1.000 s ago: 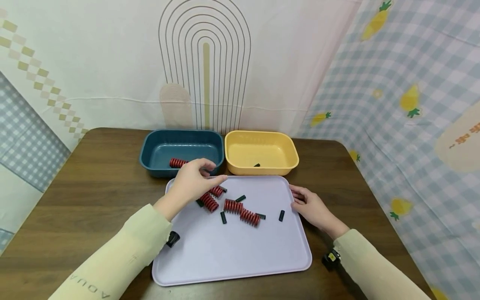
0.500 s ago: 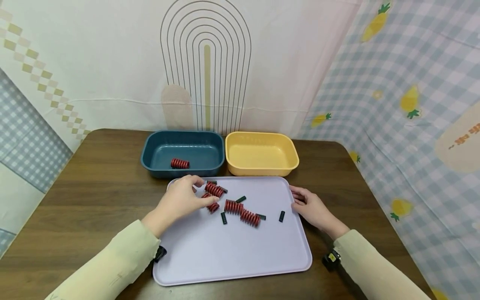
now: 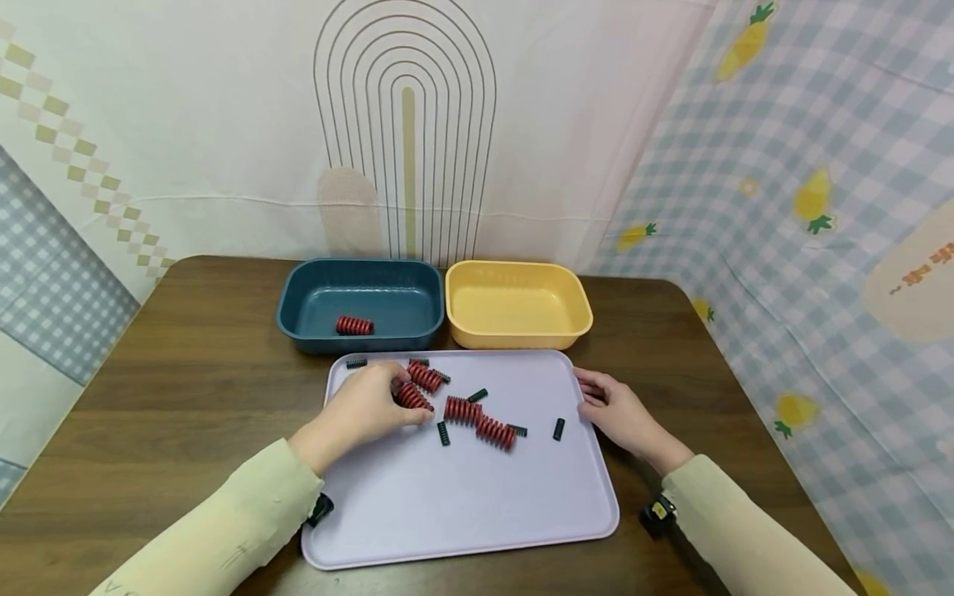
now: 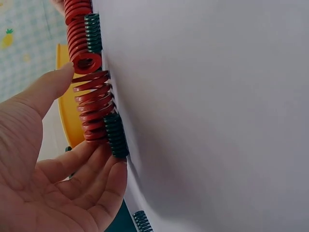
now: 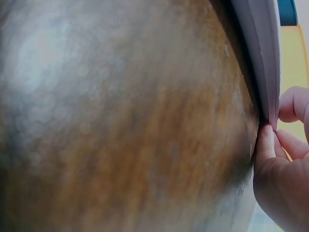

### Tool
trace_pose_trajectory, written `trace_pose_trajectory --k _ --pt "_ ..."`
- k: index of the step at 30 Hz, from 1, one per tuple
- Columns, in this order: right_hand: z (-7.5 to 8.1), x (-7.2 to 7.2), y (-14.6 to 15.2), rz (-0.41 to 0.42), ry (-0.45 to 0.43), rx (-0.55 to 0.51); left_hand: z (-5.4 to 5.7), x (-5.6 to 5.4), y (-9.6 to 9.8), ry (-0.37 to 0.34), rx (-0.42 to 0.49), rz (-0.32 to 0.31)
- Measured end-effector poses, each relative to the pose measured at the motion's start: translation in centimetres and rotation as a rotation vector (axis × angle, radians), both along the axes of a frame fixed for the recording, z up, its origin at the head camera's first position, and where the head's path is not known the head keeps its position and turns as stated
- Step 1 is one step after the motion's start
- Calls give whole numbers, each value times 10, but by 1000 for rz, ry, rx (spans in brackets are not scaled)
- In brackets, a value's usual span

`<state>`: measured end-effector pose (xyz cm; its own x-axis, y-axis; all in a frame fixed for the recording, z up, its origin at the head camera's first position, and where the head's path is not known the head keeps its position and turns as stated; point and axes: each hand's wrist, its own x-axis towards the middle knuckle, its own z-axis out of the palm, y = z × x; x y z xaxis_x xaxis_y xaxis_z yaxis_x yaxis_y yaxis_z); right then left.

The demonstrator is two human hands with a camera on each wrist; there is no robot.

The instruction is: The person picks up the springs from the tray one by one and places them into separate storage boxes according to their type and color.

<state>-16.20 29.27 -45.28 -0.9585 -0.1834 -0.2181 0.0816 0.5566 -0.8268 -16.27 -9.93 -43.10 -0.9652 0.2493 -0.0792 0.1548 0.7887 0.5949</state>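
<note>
My left hand point(image 3: 365, 401) spans a red coil spring point(image 3: 413, 396) lying on the lilac tray point(image 3: 462, 505). In the left wrist view, the thumb is at one end of this red spring point(image 4: 94, 104) and the fingertips are at the other. A small dark green spring point(image 4: 116, 135) lies alongside, right by those fingertips. Other red springs point(image 3: 495, 432) and several small green springs point(image 3: 559, 429) are scattered over the tray's upper half. At the tray's right edge, my right hand point(image 3: 619, 414) pinches the rim point(image 5: 270, 96) between thumb and fingers.
Behind the tray stand a dark blue bin point(image 3: 361, 273) with a red spring point(image 3: 354, 325) in it and a yellow bin point(image 3: 522, 341). Both touch the back area of the wooden table point(image 3: 186, 372), before a hanging patterned cloth point(image 3: 544, 124).
My left hand has come back from the front of the blue bin, down and left to the red spring on the tray. My right hand stays at the tray's edge.
</note>
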Motion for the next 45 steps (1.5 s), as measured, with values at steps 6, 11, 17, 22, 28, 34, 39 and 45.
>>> trace_pose_trajectory --k 6,11,17,22,28,34,39,45 --pt "-1 -2 0 1 1 -2 -1 0 2 -8 -29 -6" --pt "-2 -2 0 3 4 4 -1 -1 5 4 -44 -13" --pt "-2 -1 0 2 1 7 0 0 3 10 -28 -19" --pt "-4 -2 2 -1 2 7 2 -1 -4 16 24 5" --pt "-5 -2 2 -1 6 2 12 -4 -9 3 113 35" --pt "-3 -1 0 1 5 15 23 -7 -14 3 207 78" --pt "-3 -2 1 1 5 11 23 -15 -21 81 368 124" --pt "0 0 -1 -1 -11 15 18 -30 -25 158 481 215"
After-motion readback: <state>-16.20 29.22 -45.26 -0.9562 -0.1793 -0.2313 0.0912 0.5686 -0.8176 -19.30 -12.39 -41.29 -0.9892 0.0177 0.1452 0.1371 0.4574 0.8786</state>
